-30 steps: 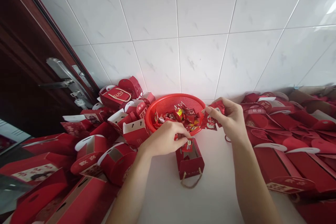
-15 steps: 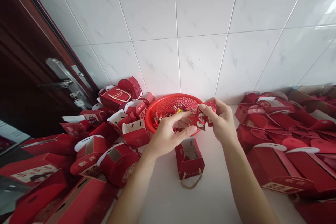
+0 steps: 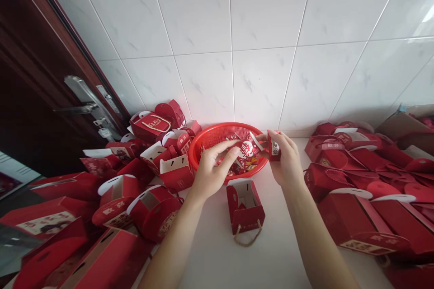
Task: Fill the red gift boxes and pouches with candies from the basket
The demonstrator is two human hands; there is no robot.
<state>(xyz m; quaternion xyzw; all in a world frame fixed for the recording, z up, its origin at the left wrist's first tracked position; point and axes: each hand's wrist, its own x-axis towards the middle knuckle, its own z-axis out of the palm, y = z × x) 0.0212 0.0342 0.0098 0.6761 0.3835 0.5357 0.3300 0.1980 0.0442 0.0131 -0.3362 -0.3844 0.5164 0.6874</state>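
My left hand (image 3: pixel 217 167) pinches a red wrapped candy (image 3: pixel 247 148) with white lettering, over the basket's right part. In my right hand (image 3: pixel 286 158) is a small red packet (image 3: pixel 274 146) with a pale label, gripped between thumb and fingers. Both hands are above a red plastic basket (image 3: pixel 195 149) that holds several wrapped sweets (image 3: pixel 242 165). Just in front of the basket stands an open red gift box (image 3: pixel 247 216) with a rope handle hanging toward me. A small red item seems to lie inside it, but I cannot make it out.
Many red gift boxes (image 3: pixel 178 176) crowd the left side, near a dark door (image 3: pixel 37 76) with a metal handle (image 3: pixel 86 106). More red boxes (image 3: pixel 354 214) cover the right side, with a cardboard carton (image 3: pixel 402 128) behind. A white tiled wall (image 3: pixel 261 86) rises at the back.
My hands have drawn apart. The candy has come away to the left in my left hand, while the small packet stays in my right. More of the basket's contents show.
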